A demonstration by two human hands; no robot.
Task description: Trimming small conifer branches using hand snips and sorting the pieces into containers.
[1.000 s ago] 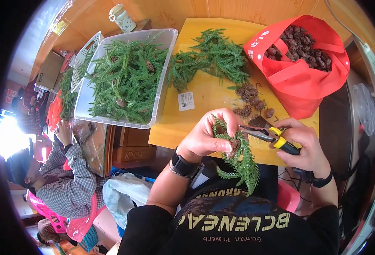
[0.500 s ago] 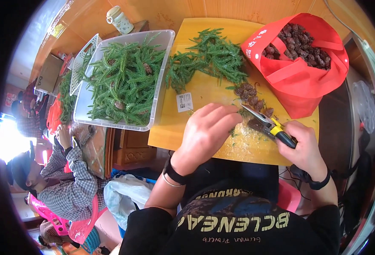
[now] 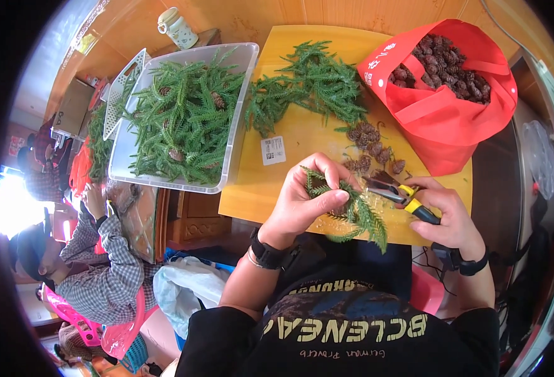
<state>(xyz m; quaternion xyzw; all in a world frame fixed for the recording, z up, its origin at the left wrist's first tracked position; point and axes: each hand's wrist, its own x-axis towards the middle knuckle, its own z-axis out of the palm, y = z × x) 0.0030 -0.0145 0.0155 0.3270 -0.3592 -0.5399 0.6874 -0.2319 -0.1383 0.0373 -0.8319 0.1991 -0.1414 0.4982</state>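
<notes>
Lying slantwise over the near edge of the yellow table [image 3: 302,151], a green conifer sprig [image 3: 352,210] is held with its long axis running from upper left to lower right; the cut end is up by the thumb and the feathery tip hangs down past the table edge toward the person's lap. The sprig is gripped by the left hand [image 3: 308,201], whose fingers are curled around its upper part. Just to the right, yellow-handled pliers [image 3: 399,191] are clasped by the right hand [image 3: 450,217], fingers wrapped round the handles, the nose pointed left at the sprig's stem; whether metal touches stem cannot be told. A small heap of brown cones [image 3: 371,151] is seen just beyond the hands, a red bag [image 3: 453,125] of cones to the right, and a clear tub [image 3: 239,113] of green sprigs to the left.
</notes>
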